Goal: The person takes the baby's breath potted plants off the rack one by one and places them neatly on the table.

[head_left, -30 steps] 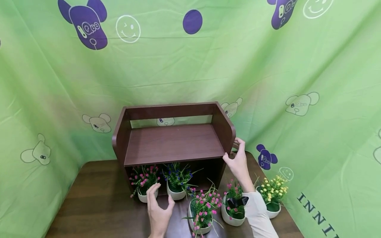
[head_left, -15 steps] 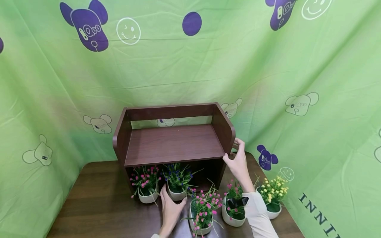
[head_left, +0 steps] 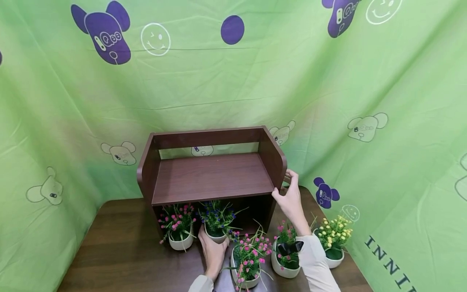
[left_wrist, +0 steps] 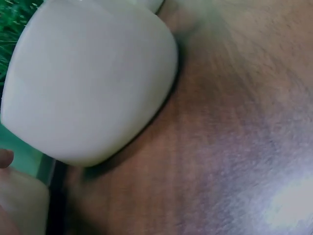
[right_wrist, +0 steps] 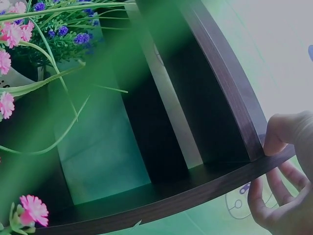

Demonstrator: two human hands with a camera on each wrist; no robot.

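My left hand [head_left: 213,250] grips the white pot of a blue-flowered artificial plant [head_left: 217,219], its thumb on the right side and fingers on the left. The pot stands at the front of the lower compartment of a dark brown wooden shelf [head_left: 215,176]. In the left wrist view a white pot [left_wrist: 93,78] fills the upper left, and a fingertip [left_wrist: 6,158] shows at the left edge. My right hand [head_left: 290,200] holds the front of the shelf's right side panel. In the right wrist view its thumb [right_wrist: 275,137] is inside the panel edge and its fingers outside.
Left of the blue plant stands a pink-flowered one [head_left: 178,227]. Another pink plant [head_left: 248,259] stands in front, a third [head_left: 286,251] sits below the right forearm, and a yellow-flowered plant [head_left: 333,239] is at the table's right. A green printed cloth [head_left: 204,81] hangs behind.
My left hand has moved right and forward from beside the left pink plant's pot and closed around the blue plant's pot. My right hand has stayed at the shelf's side panel.
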